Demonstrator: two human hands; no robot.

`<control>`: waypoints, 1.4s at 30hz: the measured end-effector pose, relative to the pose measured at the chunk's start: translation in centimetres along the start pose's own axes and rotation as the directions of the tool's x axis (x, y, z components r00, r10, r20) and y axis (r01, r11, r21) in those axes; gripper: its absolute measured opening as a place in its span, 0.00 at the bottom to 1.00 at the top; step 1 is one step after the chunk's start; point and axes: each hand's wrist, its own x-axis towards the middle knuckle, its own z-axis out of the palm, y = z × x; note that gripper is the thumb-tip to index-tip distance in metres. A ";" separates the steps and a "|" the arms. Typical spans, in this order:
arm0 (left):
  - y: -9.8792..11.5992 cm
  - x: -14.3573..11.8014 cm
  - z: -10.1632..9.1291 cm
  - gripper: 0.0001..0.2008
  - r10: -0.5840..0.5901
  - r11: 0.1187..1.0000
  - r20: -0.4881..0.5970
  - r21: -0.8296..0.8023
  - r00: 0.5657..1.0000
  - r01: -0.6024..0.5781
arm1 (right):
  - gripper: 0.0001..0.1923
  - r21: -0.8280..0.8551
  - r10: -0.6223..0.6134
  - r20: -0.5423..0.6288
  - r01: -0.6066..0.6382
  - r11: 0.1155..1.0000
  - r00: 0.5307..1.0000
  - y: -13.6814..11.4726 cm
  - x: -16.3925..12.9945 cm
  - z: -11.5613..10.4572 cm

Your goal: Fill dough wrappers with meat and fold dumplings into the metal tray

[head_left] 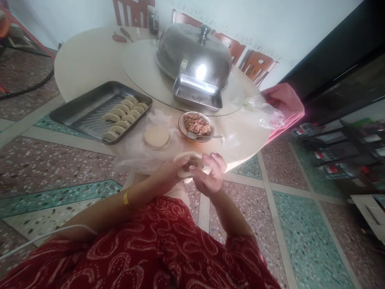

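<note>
Both hands, left hand (pixel 164 176) and right hand (pixel 209 176), pinch a filled dumpling wrapper (pixel 188 162) between them. Beyond-left, the tray (pixel 75 112) holds about 10 finished; wrappers (pixel 157 136) and filling bowl (pixel 197 124) remain ahead.

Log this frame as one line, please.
left hand: cradles filled wrapper | right hand: pinching its edge | tray: folded dumplings | bowl: filling

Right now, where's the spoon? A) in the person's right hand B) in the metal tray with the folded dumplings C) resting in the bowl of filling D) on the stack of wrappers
C: the spoon lies with its head in the bowl of filling, handle pointing right, while both hands hold a dumpling.
</note>
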 end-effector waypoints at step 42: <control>0.8 1.5 -2.2 0.16 -0.044 0.994 0.129 0.102 0.991 0.031 | 0.07 0.472 0.315 0.434 -0.510 0.719 0.844 1.2 2.7 1.8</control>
